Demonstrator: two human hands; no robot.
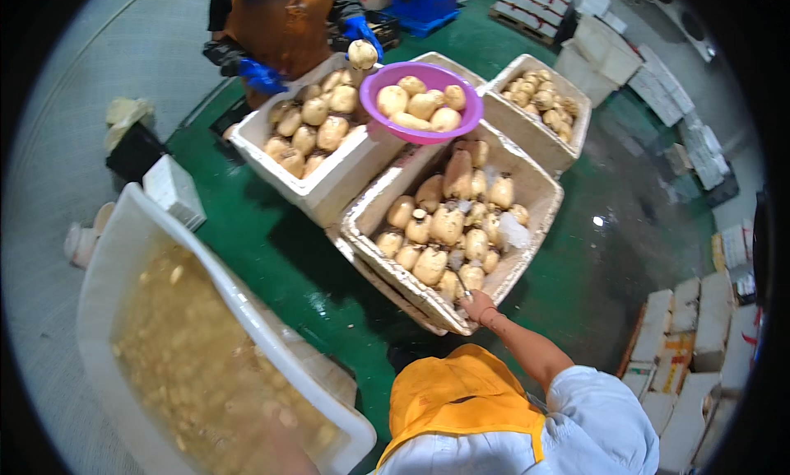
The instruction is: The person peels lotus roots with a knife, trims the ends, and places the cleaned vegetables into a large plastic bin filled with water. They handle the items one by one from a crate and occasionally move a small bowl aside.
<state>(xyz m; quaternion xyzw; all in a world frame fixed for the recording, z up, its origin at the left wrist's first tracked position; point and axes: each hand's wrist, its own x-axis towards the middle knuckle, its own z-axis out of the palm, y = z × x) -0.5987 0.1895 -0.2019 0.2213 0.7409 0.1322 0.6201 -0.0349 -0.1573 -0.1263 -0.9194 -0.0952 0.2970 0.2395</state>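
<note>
My right hand [478, 306] is closed on a thin metal tool [463, 283], perhaps a knife, at the near corner of a foam box [537, 222]. Lotus root sections [447, 224] and lumps of ice [515, 230] lie in that box. My left hand [281, 422] is blurred, over or in the murky water of a large white tub [225, 283]; whether it holds anything cannot be told. Many pale pieces [179, 351] lie in the water. A purple plastic basin [421, 135] of cleaner lotus root pieces rests on the box edges beyond.
Across the boxes stands a person in an orange apron [278, 30] and blue gloves, a lotus root piece [362, 54] by one glove. Further foam boxes of lotus root [315, 112] stand at left and right [583, 123]. Stacked cartons [673, 351] line the right side. The green floor [296, 290] looks wet.
</note>
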